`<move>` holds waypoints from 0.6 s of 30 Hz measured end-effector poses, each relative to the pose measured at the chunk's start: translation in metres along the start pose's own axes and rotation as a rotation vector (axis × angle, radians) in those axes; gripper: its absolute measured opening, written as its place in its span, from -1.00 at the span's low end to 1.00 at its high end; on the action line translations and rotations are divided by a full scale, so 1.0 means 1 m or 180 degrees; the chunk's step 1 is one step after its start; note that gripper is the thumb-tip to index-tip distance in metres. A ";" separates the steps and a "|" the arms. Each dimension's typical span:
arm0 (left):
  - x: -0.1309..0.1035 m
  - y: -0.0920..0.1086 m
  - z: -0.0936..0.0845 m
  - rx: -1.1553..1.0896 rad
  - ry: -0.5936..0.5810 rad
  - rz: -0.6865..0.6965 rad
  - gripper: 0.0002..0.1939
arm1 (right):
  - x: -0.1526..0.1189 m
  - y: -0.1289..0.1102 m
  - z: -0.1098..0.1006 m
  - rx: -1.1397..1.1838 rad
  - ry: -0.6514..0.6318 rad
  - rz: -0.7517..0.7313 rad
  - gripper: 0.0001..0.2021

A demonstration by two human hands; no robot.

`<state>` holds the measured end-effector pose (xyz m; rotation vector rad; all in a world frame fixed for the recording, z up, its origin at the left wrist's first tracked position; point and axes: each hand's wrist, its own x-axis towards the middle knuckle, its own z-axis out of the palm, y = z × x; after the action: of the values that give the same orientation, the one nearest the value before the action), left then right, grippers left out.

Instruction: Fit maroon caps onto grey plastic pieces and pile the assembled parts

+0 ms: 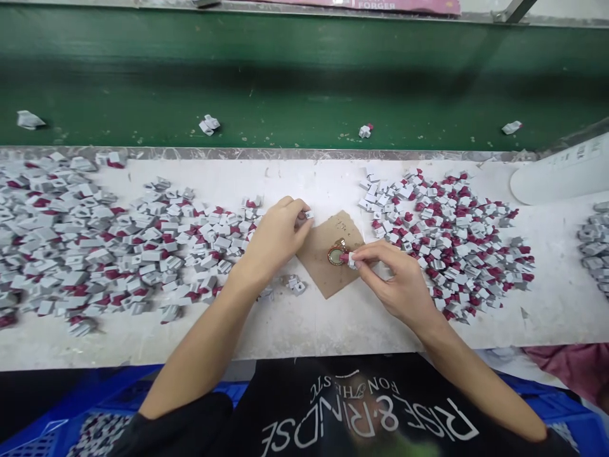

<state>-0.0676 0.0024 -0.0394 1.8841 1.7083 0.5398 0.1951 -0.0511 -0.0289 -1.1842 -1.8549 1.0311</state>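
Between the thumb and fingers of my right hand point(392, 276) is a small grey-and-maroon plastic part point(351, 259). Its maroon end reaches over a small round dish with a patterned rim point(335, 256), which sits on a square of brown cardboard point(328, 282). My left hand point(280, 231) pinches a small grey plastic piece point(309, 215) just past the cardboard's left edge. Two or so loose grey pieces point(295, 285) lie below that hand. Tiny bits are scattered on the upper part of the cardboard.
A wide heap of grey and maroon parts point(85, 241) covers the left of the white table point(304, 336); another heap point(451, 241) lies right. Behind runs a green conveyor belt point(285, 82) with a few parts. A white cylinder point(561, 171) stands far right, blue crates point(571, 412) below.
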 end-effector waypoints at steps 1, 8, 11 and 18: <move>0.000 -0.001 -0.001 -0.0160 0.0081 0.0035 -0.90 | 0.000 0.000 0.000 -0.0028 -0.0008 -0.0048 -0.79; 0.000 0.002 -0.001 -0.2256 0.0216 -0.0200 -0.70 | 0.000 0.003 0.002 -0.0013 0.0040 -0.0128 -0.79; 0.001 0.005 -0.001 -0.2766 0.0235 -0.0435 -0.61 | -0.001 0.002 0.002 0.0042 0.0066 -0.0113 -0.80; 0.001 0.010 -0.005 -0.3204 -0.0076 -0.1057 -0.49 | 0.003 -0.001 -0.002 0.0125 0.0150 -0.0033 -0.80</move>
<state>-0.0626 0.0037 -0.0291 0.8699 1.2902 0.9862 0.1954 -0.0482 -0.0268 -1.1649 -1.7949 1.0210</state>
